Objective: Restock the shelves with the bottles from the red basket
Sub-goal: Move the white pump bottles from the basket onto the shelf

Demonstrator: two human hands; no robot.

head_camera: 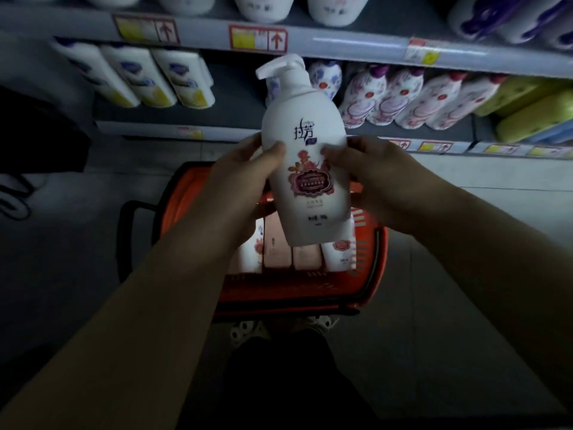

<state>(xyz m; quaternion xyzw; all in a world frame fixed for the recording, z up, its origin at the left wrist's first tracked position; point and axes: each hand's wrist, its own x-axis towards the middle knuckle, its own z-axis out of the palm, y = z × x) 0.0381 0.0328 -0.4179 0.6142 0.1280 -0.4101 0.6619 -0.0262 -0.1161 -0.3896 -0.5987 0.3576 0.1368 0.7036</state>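
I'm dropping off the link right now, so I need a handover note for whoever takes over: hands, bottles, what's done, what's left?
Left hand: grips the white pump bottle from its left side, thumb on the front.
Right hand: grips the same bottle from the right.
Position: the bottle is held nearly upright above the red basket, which stands on the floor before the shelf.
Done: this bottle is out of the basket but not shelved.
Left: shelve it, probably beside the matching floral bottles; more bottles in the basket remain.
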